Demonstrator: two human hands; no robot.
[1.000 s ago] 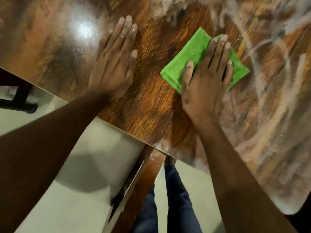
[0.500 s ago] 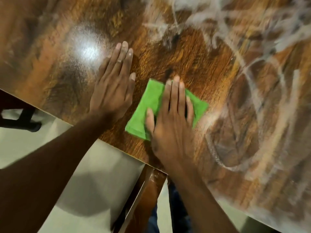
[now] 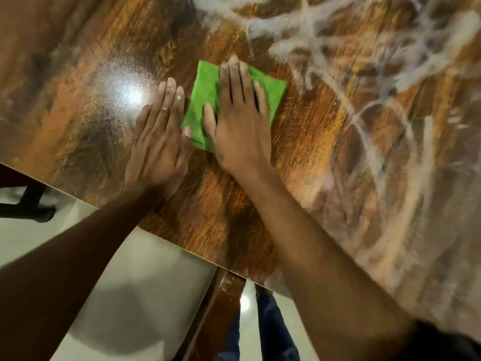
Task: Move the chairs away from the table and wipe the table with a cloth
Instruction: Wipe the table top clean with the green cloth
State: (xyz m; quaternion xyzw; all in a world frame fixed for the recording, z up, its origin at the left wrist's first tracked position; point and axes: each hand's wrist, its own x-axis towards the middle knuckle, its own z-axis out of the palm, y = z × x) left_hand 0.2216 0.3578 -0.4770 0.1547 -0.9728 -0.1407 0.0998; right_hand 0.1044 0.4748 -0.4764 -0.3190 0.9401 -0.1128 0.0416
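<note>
A glossy brown wooden table (image 3: 78,105) fills most of the head view. On it lies a folded green cloth (image 3: 205,87), and my right hand (image 3: 239,121) presses flat on the cloth with straight fingers. My left hand (image 3: 161,142) rests flat on the bare wood just left of the cloth, its thumb touching the cloth's edge. White smears (image 3: 364,74) streak the table's right half. No chair is plainly in view.
The table's near edge (image 3: 166,241) runs diagonally from left down to the right. Below it are a pale floor (image 3: 135,295), a brown table leg (image 3: 221,308), and my legs in blue trousers (image 3: 273,334). A dark furniture base (image 3: 28,207) stands at far left.
My right hand has slid the cloth leftward across the table, from the smeared right side to beside my left hand. My left hand has stayed pressed flat on the wood.
</note>
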